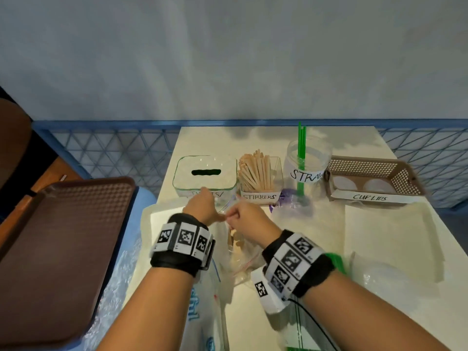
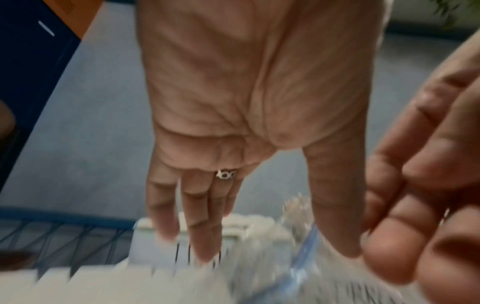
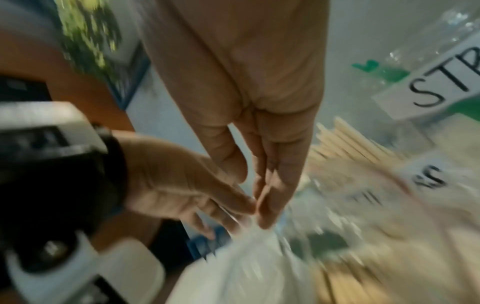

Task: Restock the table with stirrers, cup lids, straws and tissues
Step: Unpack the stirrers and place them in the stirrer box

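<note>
Both wrist views are smeared, so the clear plastic bag point(image 1: 240, 252) of flat wooden stirrers point(image 1: 234, 240) on the pale counter point(image 1: 379, 236) shows only as a crinkled blur. The left hand point(image 1: 203, 207) and right hand point(image 1: 247, 219) meet at its top edge, thumb and fingers point(image 3: 270, 205) narrowed to a pinch on the film.

Wooden stirrers point(image 1: 255, 171); clear glossy plastic jar point(image 1: 307, 158); perforated plastic basket point(image 1: 395, 171).

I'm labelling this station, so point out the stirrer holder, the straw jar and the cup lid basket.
stirrer holder point(image 1: 260, 196), head view, on its front label.
straw jar point(image 1: 305, 174), head view, on its label.
cup lid basket point(image 1: 364, 166), head view, on its back wall.
</note>
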A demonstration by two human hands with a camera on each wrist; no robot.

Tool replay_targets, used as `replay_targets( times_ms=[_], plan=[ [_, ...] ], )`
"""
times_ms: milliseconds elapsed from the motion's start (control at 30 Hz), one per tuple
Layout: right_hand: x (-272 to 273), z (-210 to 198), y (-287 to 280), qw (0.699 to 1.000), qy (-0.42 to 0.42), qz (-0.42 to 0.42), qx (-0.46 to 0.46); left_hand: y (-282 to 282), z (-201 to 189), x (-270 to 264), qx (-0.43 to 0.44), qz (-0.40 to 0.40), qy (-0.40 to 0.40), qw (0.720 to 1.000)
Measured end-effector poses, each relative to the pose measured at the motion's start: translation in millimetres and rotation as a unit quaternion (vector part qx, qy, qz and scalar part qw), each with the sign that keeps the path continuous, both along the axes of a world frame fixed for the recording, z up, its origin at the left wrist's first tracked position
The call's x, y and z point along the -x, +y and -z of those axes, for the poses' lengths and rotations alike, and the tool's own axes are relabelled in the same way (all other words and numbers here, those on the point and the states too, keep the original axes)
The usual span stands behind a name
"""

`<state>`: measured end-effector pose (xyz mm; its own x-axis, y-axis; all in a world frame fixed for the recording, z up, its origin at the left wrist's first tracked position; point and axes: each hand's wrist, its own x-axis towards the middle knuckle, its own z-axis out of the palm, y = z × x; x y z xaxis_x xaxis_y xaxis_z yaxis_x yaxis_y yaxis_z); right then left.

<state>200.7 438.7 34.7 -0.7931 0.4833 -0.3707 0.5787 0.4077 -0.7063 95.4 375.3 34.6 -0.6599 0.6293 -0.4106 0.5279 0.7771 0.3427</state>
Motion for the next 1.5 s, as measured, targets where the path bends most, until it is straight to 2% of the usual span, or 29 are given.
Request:
replay_targets(
  times_ms=[100, 233, 400, 500, 733, 833, 933, 1100, 1200, 1500],
  plan=[
    [1.3, 20.7, -9.9, 0.993, -0.093, -0.024, -0.064, -6.5, 19.8, -5.0, 0.006, -0.026, -0.002, 1.000],
    [1.3, 49.3, -12.0, 0.991, -0.090, -0.001, -0.094, -5.6, 22.2, -6.5, -0.058, -0.061, -0.061, 0.995],
    [12.5, 78.1, -13.8, 0.967, -0.172, -0.012, -0.185, -4.7, 24.5, -4.4, -0.119, -0.113, -0.108, 0.980],
    [21.4, 91.0, -15.3, 0.959, -0.194, -0.012, -0.205, -4.0, 29.8, -6.0, -0.136, -0.118, -0.134, 0.975],
    [19.6, 98.4, -8.5, 0.949, -0.196, -0.007, -0.247, -3.6, 40.0, -8.1, -0.160, -0.104, -0.155, 0.969],
    [16.9, 94.5, -3.2, 0.956, -0.164, -0.036, -0.242, -1.4, 41.5, -6.4, -0.183, -0.119, -0.154, 0.964],
    [17.5, 91.3, 3.5, 0.962, -0.156, -0.031, -0.223, 1.8, 39.9, -8.2, -0.225, -0.136, -0.169, 0.950],
    [18.8, 88.2, 12.4, 0.968, -0.186, 0.001, -0.168, 3.7, 38.1, -11.1, -0.297, -0.085, -0.179, 0.934],
    [16.5, 90.8, 15.1, 0.971, -0.174, 0.005, -0.163, 5.3, 40.0, -10.2, -0.338, -0.044, -0.152, 0.928],
    [12.3, 89.9, 5.7, 0.965, -0.164, -0.030, -0.201, 6.3, 42.1, -14.2, -0.314, 0.018, -0.086, 0.945]
  ],
)
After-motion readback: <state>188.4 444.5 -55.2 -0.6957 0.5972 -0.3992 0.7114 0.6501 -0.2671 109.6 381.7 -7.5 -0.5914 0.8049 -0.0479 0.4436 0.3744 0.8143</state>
